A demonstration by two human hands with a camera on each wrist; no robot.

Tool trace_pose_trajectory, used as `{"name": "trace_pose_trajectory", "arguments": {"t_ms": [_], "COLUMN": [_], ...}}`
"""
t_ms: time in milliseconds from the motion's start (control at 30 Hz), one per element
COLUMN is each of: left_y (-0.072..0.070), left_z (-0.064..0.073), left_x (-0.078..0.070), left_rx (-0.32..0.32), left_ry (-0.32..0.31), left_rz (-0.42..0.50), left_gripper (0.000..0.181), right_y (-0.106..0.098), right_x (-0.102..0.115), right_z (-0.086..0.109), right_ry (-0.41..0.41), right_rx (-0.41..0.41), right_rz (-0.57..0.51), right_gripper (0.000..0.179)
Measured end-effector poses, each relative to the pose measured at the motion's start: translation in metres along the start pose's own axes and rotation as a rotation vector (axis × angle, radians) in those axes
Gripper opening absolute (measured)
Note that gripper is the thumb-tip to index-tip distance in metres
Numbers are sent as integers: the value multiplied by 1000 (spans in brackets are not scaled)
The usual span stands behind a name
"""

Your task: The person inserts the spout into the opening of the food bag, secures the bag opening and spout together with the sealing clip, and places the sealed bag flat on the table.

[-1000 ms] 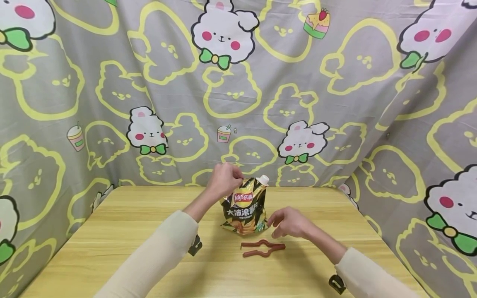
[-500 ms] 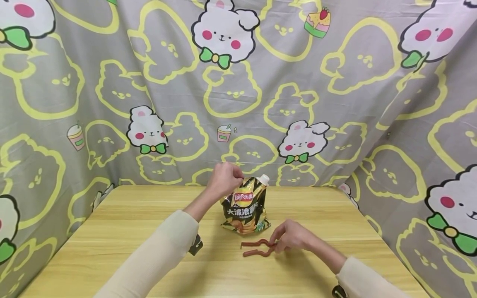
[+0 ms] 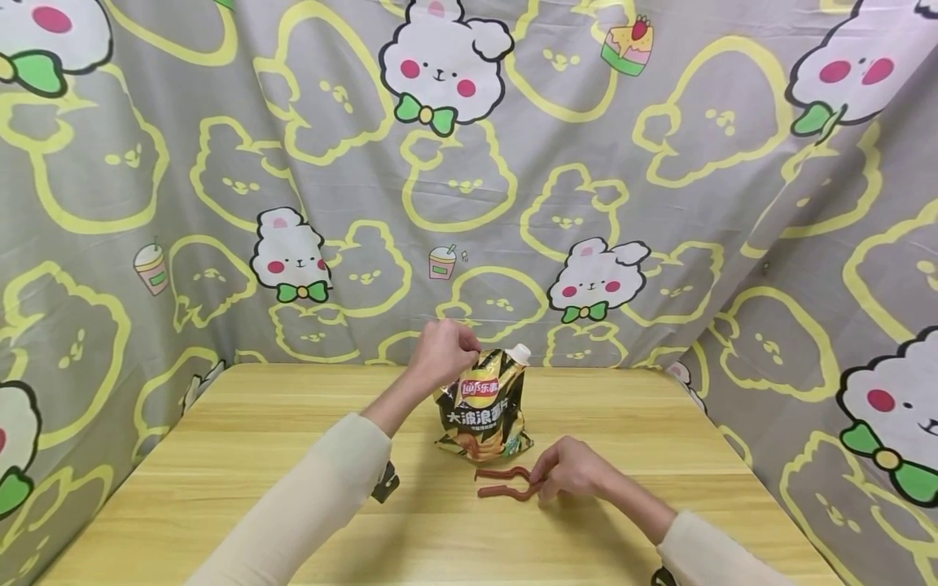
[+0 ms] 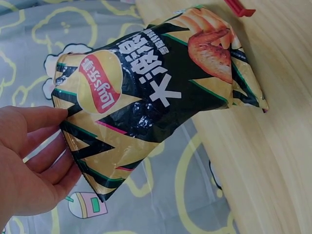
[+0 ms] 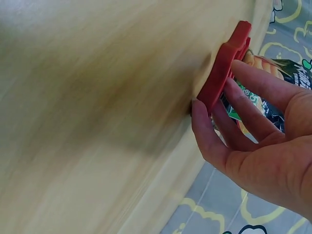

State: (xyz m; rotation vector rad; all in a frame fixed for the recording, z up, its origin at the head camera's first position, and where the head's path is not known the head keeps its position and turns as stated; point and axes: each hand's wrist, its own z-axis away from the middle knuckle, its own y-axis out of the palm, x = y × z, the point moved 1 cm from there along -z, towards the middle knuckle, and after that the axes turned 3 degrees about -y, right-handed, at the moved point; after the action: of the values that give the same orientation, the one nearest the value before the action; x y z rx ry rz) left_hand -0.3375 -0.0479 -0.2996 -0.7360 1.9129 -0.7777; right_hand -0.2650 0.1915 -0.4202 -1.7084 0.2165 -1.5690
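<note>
A black and gold Lay's potato chip bag [image 3: 484, 415] stands on the table, its top tilted to the left in my left hand. My left hand [image 3: 442, 354] pinches the bag's top edge between thumb and fingers, plain in the left wrist view, where the left hand [image 4: 36, 156] is at the bag's corner. My right hand [image 3: 575, 468] holds a red hinged sealing clip [image 3: 506, 483] by its hinge end, in front of the bag. The clip's two arms, bulged at the middle, stand apart and point left. In the right wrist view, fingertips and thumb grip the red clip [image 5: 222, 70].
A white screw cap [image 3: 519, 353] shows at the bag's top right; whether it joins the bag is unclear. The wooden table [image 3: 293, 439] ends at a grey patterned curtain [image 3: 476, 187] behind and at both sides. Dark wrist mounts [image 3: 385, 483] sit near the sleeves.
My right hand has come down from beside the bag's lower right onto the clip, taken hold of its hinge end and shifted it slightly. The left hand and the bag stay put.
</note>
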Motion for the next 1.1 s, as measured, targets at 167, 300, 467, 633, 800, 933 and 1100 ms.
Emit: {"name": "trace_pose_trajectory", "arguments": {"t_ms": [167,300,467,633,800,933,1100], "left_y": [0,0,0,0,0,0,0], "left_z": [1,1,1,2,2,2,2], "left_x": [0,0,1,0,0,0,1], "left_rx": [-3,-2,0,0,-8,-17,-21], "left_ry": [3,1,-5,0,9,20,27], "left_rz": [-1,2,17,16,5,0,6], "left_gripper": [8,7,7,7,8,8,8], "right_y": [1,3,6,7,7,3,-6], "right_x": [-2,-4,-6,-7,-8,-6,1], "right_z": [1,1,0,0,0,0,-1], "right_ry": [-3,3,-1,-16,-10,-4,-17], "right_rx": [-36,-70,-104,-129,-145,-146,-154], "right_rz": [58,99,131,141,137,173,215], "right_gripper": [19,17,15,15,16,17,17]}}
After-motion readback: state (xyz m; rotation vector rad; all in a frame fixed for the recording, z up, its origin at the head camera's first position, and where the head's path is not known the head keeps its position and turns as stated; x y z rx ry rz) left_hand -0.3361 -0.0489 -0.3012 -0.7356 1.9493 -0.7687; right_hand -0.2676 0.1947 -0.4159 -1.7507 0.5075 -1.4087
